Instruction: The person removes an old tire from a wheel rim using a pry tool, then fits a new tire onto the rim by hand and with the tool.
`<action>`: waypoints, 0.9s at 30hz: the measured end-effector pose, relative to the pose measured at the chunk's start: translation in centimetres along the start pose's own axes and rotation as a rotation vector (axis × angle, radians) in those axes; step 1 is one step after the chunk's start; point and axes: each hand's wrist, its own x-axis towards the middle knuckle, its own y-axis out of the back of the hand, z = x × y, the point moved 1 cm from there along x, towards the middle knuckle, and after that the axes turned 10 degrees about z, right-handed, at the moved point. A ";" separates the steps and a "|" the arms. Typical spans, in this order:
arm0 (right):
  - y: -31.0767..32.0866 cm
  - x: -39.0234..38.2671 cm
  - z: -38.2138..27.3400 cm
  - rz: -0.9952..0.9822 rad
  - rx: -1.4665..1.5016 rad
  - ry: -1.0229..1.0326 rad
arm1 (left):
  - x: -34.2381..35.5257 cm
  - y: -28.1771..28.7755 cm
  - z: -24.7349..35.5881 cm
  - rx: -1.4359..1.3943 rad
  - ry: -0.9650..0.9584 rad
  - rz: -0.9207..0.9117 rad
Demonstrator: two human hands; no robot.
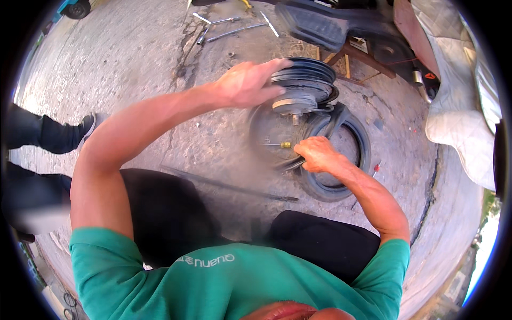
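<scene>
A black wheel rim (pixel 309 72) with a dusty hub and a short axle stub stands on the concrete in front of me. My left hand (pixel 248 85) is closed on its left edge, fingers over the top and thumb lower down. My right hand (pixel 318 154) makes a fist round a limp black inner tube (pixel 334 124), part of which is smeared by motion. Under that hand a black tyre (pixel 364 144) lies flat, right of the rim. A yellow-handled screwdriver (pixel 286 144) is on the ground between my hands.
A long metal bar (pixel 229 185) lies near my knees. Beyond the rim are a T-shaped wrench (pixel 237 32) and other metal tools. A dark vehicle seat (pixel 314 24) is at the far right, beside a pale cover (pixel 453 114). Another person's shoe (pixel 87 128) is at left.
</scene>
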 end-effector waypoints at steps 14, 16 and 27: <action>-1.5 0.2 0.6 -0.133 -0.052 -0.084 | 1.5 0.9 -2.0 0.293 0.083 -0.046; -1.6 0.3 0.0 -0.146 -0.032 -0.081 | 1.8 0.7 -0.7 0.306 -0.092 0.152; 1.2 -2.7 -2.6 -0.175 -0.034 -0.138 | 6.8 -2.4 1.1 0.231 0.048 0.107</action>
